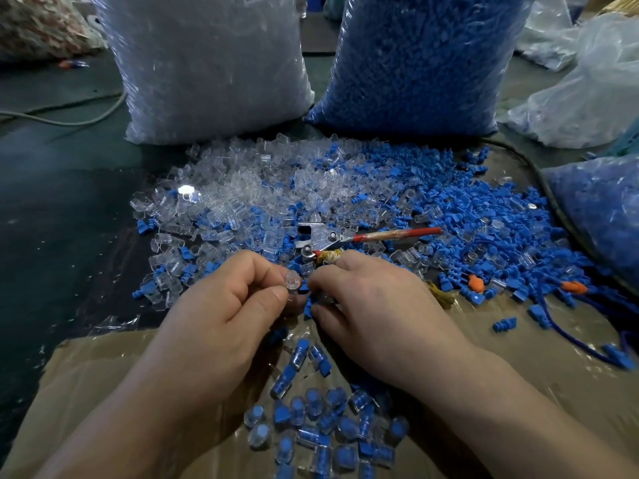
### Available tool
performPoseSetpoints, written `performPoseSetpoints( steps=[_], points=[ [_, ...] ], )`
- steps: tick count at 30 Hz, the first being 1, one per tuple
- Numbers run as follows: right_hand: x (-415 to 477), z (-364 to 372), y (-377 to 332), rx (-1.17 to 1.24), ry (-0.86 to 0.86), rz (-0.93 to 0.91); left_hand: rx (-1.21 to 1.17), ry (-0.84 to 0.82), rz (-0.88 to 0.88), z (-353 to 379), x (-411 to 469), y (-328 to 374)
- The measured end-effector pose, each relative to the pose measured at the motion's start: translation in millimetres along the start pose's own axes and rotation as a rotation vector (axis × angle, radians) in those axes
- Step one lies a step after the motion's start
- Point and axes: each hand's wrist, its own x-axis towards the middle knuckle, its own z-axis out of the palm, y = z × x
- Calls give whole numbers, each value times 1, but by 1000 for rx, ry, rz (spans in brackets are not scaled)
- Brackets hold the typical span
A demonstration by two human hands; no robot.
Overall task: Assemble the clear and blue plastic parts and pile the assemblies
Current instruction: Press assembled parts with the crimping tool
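Your work surface is a dark green table (62, 202). At the upper centre of the frame, a bag of clear parts (207, 63) stands beside a bag of blue parts (422, 60). Below them, loose clear parts (224, 188) spread at centre left and merge into loose blue parts (484, 216) at centre right, with red-handled pliers (332, 236) lying among them. A brown cardboard sheet (86, 375) covers the bottom of the frame, and your assemblies (318, 426) lie piled on it at bottom centre. A cable (69, 123) crosses the upper left.
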Motion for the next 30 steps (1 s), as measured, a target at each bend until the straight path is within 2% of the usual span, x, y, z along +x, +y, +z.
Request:
performPoseSetpoints(
  steps=[4, 6, 9, 13, 17, 20, 26, 30],
  points=[
    [0, -1, -3, -18, -35, -14, -95, 17, -32, 1, -1, 1],
    [0, -3, -4, -12, -34, -10, -151, 123, -63, 1, -1, 2],
    [-3, -9, -5, 79, 0, -2, -30, 255, -53, -2, -1, 3],
    [-10, -11, -14, 97, -100, -78, 156, 193, -75, -6, 0, 4],
    [-11, -14, -20, -8, -244, -124, 133, 208, -103, -6, 0, 1],
    [-12, -16, -21, 2, -309, -111, 99, 179, -129, -5, -1, 2],
    [-9, -17, -18, 138, -204, 32, -92, 86, -168, -4, -1, 2],
    [-5, -9, -20, 41, -183, -8, -223, 50, -206, -1, -1, 3]
  ],
)
